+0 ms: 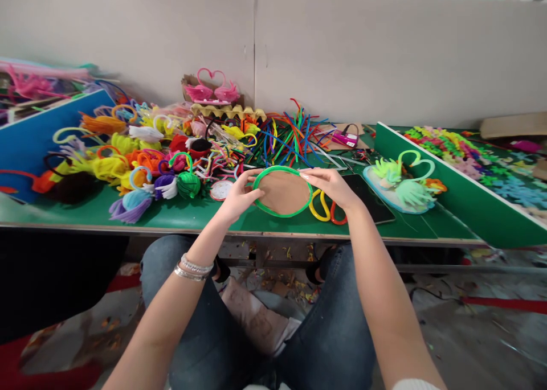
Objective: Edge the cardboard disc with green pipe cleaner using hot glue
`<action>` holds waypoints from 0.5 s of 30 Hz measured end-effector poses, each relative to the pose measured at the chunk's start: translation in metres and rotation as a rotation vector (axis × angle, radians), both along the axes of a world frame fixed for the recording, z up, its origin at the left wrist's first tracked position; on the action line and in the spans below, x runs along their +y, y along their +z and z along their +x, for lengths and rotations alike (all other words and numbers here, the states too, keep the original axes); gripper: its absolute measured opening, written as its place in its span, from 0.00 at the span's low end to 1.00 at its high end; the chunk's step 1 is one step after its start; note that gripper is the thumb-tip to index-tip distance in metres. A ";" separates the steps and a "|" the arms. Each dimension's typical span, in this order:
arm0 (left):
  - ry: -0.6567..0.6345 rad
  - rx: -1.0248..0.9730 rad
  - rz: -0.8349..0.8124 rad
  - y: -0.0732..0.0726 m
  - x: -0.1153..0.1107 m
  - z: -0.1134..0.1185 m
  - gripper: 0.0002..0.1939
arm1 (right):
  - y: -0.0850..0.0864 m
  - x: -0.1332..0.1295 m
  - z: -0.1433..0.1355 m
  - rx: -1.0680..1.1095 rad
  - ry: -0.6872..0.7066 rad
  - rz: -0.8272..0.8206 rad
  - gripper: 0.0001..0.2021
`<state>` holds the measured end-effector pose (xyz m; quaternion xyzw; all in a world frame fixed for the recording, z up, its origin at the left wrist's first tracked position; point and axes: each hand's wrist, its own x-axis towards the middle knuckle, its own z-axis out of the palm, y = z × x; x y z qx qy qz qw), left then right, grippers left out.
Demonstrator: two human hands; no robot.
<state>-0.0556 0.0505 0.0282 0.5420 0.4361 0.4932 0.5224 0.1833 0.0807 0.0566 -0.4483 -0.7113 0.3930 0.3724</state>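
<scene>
An oval brown cardboard disc with a green fuzzy rim (284, 192) is held above the table's front part. My left hand (241, 194) pinches its left edge, thumb over the rim. At the upper right edge, my right hand (331, 186) has its fingers closed on the rim. Scissors with yellow and red handles (320, 205) lie just below my right hand. Beside them is a dark flat tablet (368, 198), partly behind my right hand. Left of my left hand sits a small round white piece with a red edge (221, 190).
Many coloured fuzzy swans (111, 167) crowd the left. Loose fuzzy stems (290, 136) lie at the back centre. Two pale green swans on an oval base (401, 185) stand right, before a green divider (453, 191). Pink swans (213, 91) stand on an egg carton (228, 113).
</scene>
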 end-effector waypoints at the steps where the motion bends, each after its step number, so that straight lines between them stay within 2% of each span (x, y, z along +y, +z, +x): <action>1: -0.002 0.001 0.005 0.000 0.000 0.000 0.24 | 0.000 0.000 -0.001 -0.009 0.006 0.003 0.18; 9: -0.016 -0.018 0.084 -0.002 0.000 0.000 0.24 | -0.001 0.000 0.003 -0.067 0.015 0.029 0.18; 13: -0.006 0.017 0.117 -0.005 0.002 0.000 0.24 | 0.002 -0.001 0.004 0.006 0.032 0.001 0.19; 15: 0.002 0.056 0.124 -0.006 0.003 -0.001 0.23 | 0.003 -0.002 0.001 0.034 0.011 0.044 0.20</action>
